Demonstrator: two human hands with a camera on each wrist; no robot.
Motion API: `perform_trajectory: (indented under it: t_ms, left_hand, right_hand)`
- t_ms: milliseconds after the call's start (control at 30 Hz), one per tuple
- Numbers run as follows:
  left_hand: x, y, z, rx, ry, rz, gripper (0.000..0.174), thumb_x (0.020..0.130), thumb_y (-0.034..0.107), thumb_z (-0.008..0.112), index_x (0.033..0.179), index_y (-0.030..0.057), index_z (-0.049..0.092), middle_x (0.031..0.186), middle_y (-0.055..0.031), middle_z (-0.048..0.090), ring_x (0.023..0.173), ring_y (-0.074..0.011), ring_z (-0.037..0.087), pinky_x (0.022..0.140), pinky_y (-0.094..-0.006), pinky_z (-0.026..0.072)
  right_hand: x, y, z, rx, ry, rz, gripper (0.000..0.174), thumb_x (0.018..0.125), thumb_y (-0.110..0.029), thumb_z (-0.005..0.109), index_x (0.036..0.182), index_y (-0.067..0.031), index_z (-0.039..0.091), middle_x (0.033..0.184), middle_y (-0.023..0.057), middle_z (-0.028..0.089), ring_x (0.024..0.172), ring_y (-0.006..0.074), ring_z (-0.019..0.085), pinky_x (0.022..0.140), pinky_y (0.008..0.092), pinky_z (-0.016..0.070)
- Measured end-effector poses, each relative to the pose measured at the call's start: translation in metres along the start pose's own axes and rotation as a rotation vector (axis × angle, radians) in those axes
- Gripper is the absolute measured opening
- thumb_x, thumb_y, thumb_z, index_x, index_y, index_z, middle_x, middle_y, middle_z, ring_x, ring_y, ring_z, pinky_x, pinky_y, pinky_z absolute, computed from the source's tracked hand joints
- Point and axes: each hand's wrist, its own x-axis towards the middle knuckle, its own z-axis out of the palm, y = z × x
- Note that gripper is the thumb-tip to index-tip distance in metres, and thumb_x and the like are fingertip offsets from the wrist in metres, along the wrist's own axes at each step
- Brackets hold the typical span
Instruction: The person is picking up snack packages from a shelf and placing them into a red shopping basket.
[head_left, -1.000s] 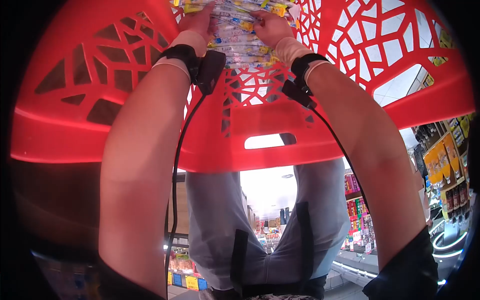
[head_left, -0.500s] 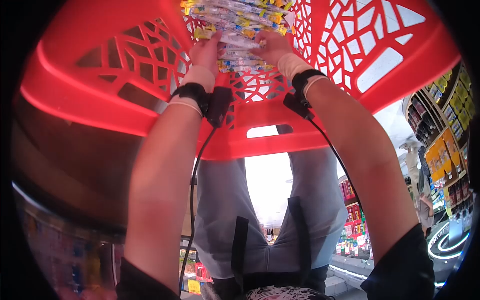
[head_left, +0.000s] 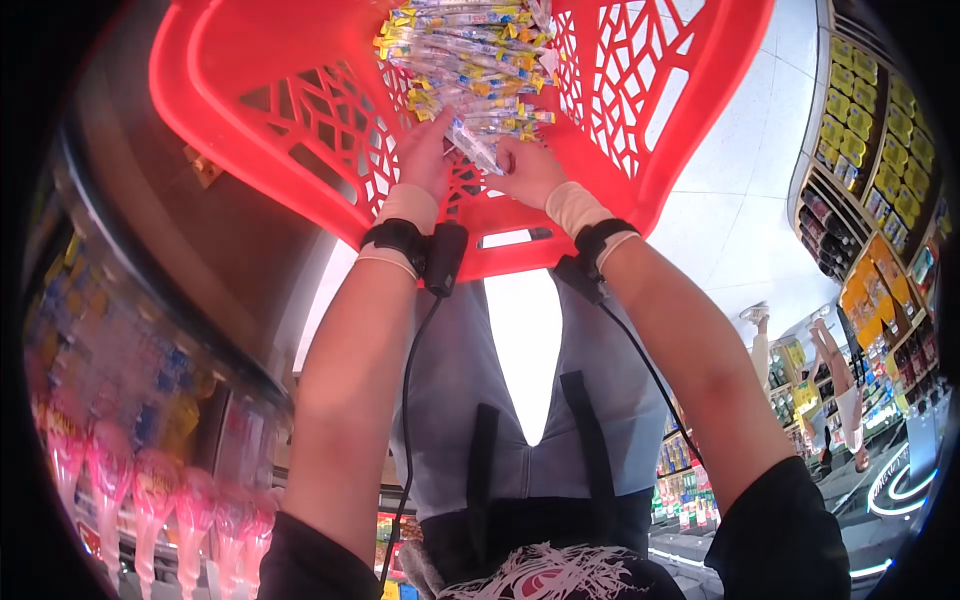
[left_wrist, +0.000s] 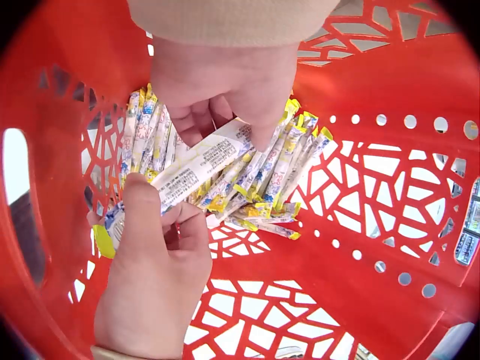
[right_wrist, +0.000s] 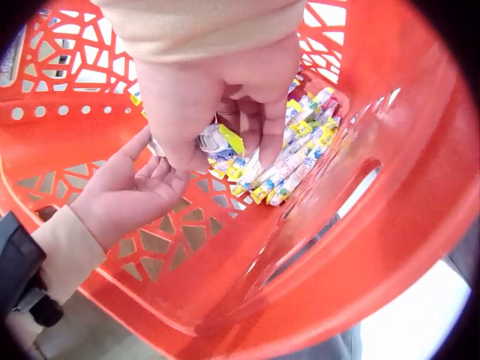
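Note:
One long, thin stick packet (left_wrist: 196, 169), white with printed text and a yellow end, is held between both hands inside the red plastic basket (head_left: 215, 85). My left hand (head_left: 425, 160) grips one end with thumb and curled fingers. Near the yellow end, my right hand (head_left: 532, 172) pinches the packet between thumb and fingers. Beneath the hands lies a pile of similar stick packets (head_left: 470, 45), clear and white with yellow ends. In the right wrist view the right hand hides most of the held packet.
High lattice walls of the basket surround the hands. Shelves of goods (head_left: 860, 110) stand on the right, and people's legs (head_left: 845, 380) show farther off. Pink-topped packages (head_left: 155, 490) line a blurred display at lower left. Black cables (head_left: 650, 370) run along both forearms.
Both hands have come back from over the pile toward the basket's near side, bringing one packet with them. The head view has shifted, showing more of the pile and the shop.

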Motion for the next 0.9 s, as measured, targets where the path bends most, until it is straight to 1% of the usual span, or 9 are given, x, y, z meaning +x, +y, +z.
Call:
perform_trajectory:
  t_ms: [133, 233, 333, 433, 567, 667, 767, 867, 900]
  left_hand:
    - [-0.031, 0.002, 0.017, -0.002, 0.004, 0.039, 0.018, 0.090, 0.024, 0.073, 0.093, 0.0079, 0.064, 0.089, -0.0028, 0.066, 0.077, -0.0123, 0.062, 0.068, -0.0276, 0.0492]
    - [-0.053, 0.008, 0.019, 0.062, -0.097, -0.040, 0.025, 0.094, 0.027, 0.069, 0.105, 0.0059, 0.064, 0.100, -0.0036, 0.067, 0.088, -0.0138, 0.064, 0.075, -0.0290, 0.0514]
    - [-0.079, 0.010, 0.024, 0.146, -0.107, -0.044, 0.022, 0.095, 0.026, 0.067, 0.103, 0.0057, 0.064, 0.097, -0.0033, 0.066, 0.086, -0.0131, 0.063, 0.074, -0.0293, 0.0510]
    - [-0.107, 0.016, 0.032, 0.031, -0.171, -0.019, 0.022, 0.095, 0.025, 0.068, 0.102, 0.0040, 0.066, 0.088, -0.0021, 0.066, 0.073, -0.0100, 0.060, 0.065, -0.0266, 0.0489]
    - [-0.141, 0.027, 0.036, 0.109, -0.258, 0.008, 0.026, 0.098, 0.028, 0.063, 0.108, 0.0038, 0.066, 0.093, -0.0025, 0.067, 0.083, -0.0100, 0.061, 0.075, -0.0275, 0.0494]
    - [-0.169, 0.035, 0.047, 0.094, -0.300, -0.008, 0.029, 0.099, 0.030, 0.061, 0.111, 0.0039, 0.066, 0.096, -0.0029, 0.067, 0.083, -0.0101, 0.061, 0.075, -0.0276, 0.0502]
    - [-0.205, 0.044, 0.064, 0.081, -0.327, -0.028, 0.032, 0.100, 0.031, 0.059, 0.115, 0.0038, 0.065, 0.098, -0.0029, 0.066, 0.084, -0.0103, 0.061, 0.075, -0.0278, 0.0506]
    - [-0.235, 0.053, 0.080, 0.201, -0.401, 0.034, 0.035, 0.100, 0.032, 0.058, 0.119, 0.0039, 0.064, 0.100, -0.0025, 0.066, 0.084, -0.0118, 0.061, 0.076, -0.0288, 0.0513]
    - [-0.242, 0.056, 0.084, 0.222, -0.427, 0.029, 0.037, 0.101, 0.033, 0.057, 0.122, 0.0042, 0.063, 0.102, -0.0024, 0.066, 0.088, -0.0130, 0.061, 0.079, -0.0291, 0.0514]
  right_hand:
    - [-0.027, -0.015, -0.002, 0.033, 0.044, -0.068, 0.035, 0.071, -0.022, 0.076, 0.077, -0.0073, 0.045, 0.067, 0.0078, 0.051, 0.064, 0.0223, 0.052, 0.060, 0.0386, 0.0430]
    - [-0.047, -0.027, -0.004, 0.046, 0.106, -0.064, 0.037, 0.071, -0.021, 0.075, 0.077, -0.0068, 0.042, 0.067, 0.0084, 0.049, 0.062, 0.0228, 0.049, 0.058, 0.0390, 0.0409]
    - [-0.067, -0.039, -0.011, 0.068, 0.130, -0.090, 0.036, 0.072, -0.019, 0.075, 0.078, -0.0062, 0.042, 0.066, 0.0090, 0.047, 0.061, 0.0235, 0.048, 0.057, 0.0389, 0.0398]
    - [-0.090, -0.050, -0.020, 0.011, 0.163, -0.162, 0.039, 0.077, -0.022, 0.077, 0.078, -0.0075, 0.041, 0.066, 0.0067, 0.045, 0.060, 0.0205, 0.046, 0.057, 0.0365, 0.0398]
    - [-0.121, -0.061, -0.031, 0.079, 0.138, -0.238, 0.042, 0.084, -0.024, 0.079, 0.080, -0.0084, 0.040, 0.067, 0.0010, 0.044, 0.063, 0.0100, 0.049, 0.055, 0.0307, 0.0419]
    - [-0.139, -0.058, -0.032, 0.314, 0.121, -0.179, 0.037, 0.084, -0.027, 0.077, 0.083, -0.0063, 0.046, 0.070, 0.0039, 0.055, 0.062, 0.0127, 0.051, 0.056, 0.0321, 0.0423]
    - [-0.185, -0.103, -0.057, 0.551, 0.017, -0.075, 0.032, 0.090, -0.027, 0.072, 0.101, -0.0026, 0.055, 0.084, 0.0073, 0.068, 0.070, 0.0112, 0.064, 0.058, 0.0283, 0.0508]
    - [-0.208, -0.110, -0.068, 0.498, -0.064, -0.074, 0.037, 0.095, -0.023, 0.066, 0.122, 0.0000, 0.054, 0.095, 0.0107, 0.072, 0.079, 0.0129, 0.070, 0.062, 0.0269, 0.0559]
    - [-0.220, -0.120, -0.076, 0.517, -0.080, -0.086, 0.039, 0.097, -0.021, 0.063, 0.128, 0.0006, 0.053, 0.092, 0.0102, 0.072, 0.078, 0.0119, 0.069, 0.060, 0.0273, 0.0554]
